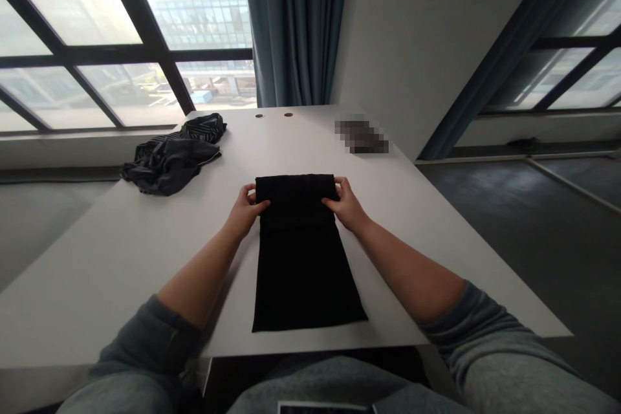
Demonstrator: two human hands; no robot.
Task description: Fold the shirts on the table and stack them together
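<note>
The left hand (244,211) and right hand (347,206) pinch opposite edges of the black cloth (306,275), probably keeping its far end even; crumpled dark clothes (174,160) lie beyond the grip, leftward.

Upper garment (339,381): grey-blue, plain cloth. Left sleeve (136,343): ends near the elbow; the band at the opening is darker than the cloth above it. Right sleeve (504,343): ends near the elbow, with deep creases gathered along its length. Forearms (412,265) and fingers (262,206): bare. Garment front: dark rectangle (325,409) with pale border, partly outside the view; type indeterminable.
</note>
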